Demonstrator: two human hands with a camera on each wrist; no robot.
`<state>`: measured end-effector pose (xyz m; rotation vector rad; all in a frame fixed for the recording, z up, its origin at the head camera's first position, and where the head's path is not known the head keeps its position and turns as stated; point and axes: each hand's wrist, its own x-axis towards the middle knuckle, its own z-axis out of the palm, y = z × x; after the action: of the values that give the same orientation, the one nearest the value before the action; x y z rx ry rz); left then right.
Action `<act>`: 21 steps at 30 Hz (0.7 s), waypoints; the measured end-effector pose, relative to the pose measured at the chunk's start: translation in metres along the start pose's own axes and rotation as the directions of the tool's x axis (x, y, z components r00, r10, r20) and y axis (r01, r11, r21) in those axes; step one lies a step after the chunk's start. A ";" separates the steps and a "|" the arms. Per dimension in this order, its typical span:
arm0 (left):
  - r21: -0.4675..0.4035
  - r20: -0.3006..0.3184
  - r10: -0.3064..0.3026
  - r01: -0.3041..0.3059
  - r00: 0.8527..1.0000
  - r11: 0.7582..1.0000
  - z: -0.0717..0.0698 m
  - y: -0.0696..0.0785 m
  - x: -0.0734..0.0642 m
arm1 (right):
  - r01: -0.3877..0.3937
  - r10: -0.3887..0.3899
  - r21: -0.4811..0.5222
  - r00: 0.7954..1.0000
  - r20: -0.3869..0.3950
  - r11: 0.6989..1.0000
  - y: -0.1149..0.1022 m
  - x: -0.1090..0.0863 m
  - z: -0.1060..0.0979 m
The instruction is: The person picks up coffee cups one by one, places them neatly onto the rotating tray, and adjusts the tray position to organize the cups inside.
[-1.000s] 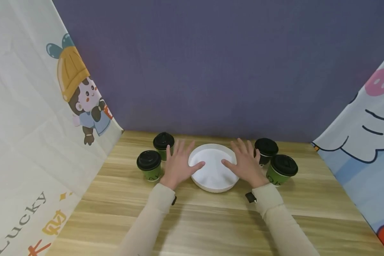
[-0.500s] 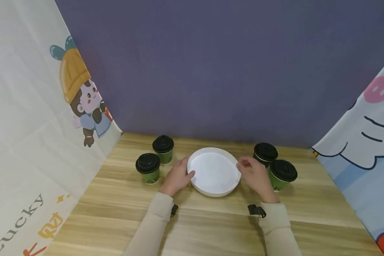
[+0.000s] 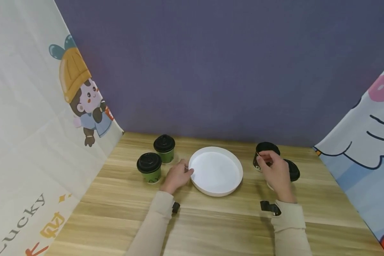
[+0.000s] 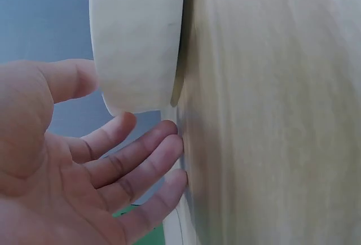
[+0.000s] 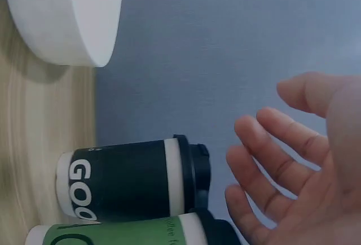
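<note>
A smooth, matt, plastic-looking finish is shown by the dish (image 3: 216, 170), its outer wall faintly uneven. The table (image 3: 211, 227) is surfaced in smooth wood grain with a low sheen. The 4 cups (image 3: 152, 176) are walled in printed, paper-like material and topped with smooth plastic lids (image 3: 148, 161), softly glossy. Matt cloth is seen in the backdrop (image 3: 192, 71) and 2 sleeves (image 3: 153, 220).
</note>
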<state>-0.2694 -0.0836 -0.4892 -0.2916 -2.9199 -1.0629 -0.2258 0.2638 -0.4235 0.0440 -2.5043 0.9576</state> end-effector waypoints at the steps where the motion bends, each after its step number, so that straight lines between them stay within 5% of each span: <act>1: -0.001 -0.004 -0.004 0.004 1.000 1.000 0.000 0.000 0.000 | -0.007 0.007 0.000 1.000 -0.004 1.000 0.001 0.000 0.000; 16: -0.001 -0.033 -0.048 0.048 0.998 0.999 0.005 -0.004 0.002 | 0.005 0.001 0.031 0.981 -0.195 0.999 0.028 0.000 -0.021; 21: -0.001 -0.039 -0.053 0.053 0.998 0.999 0.005 -0.001 0.004 | -0.073 0.071 -0.003 0.983 -0.167 0.997 0.042 0.001 -0.034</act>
<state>-0.2731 -0.0805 -0.4938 -0.1915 -2.9090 -1.0621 -0.2209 0.3172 -0.4275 -0.1257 -2.3698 0.9381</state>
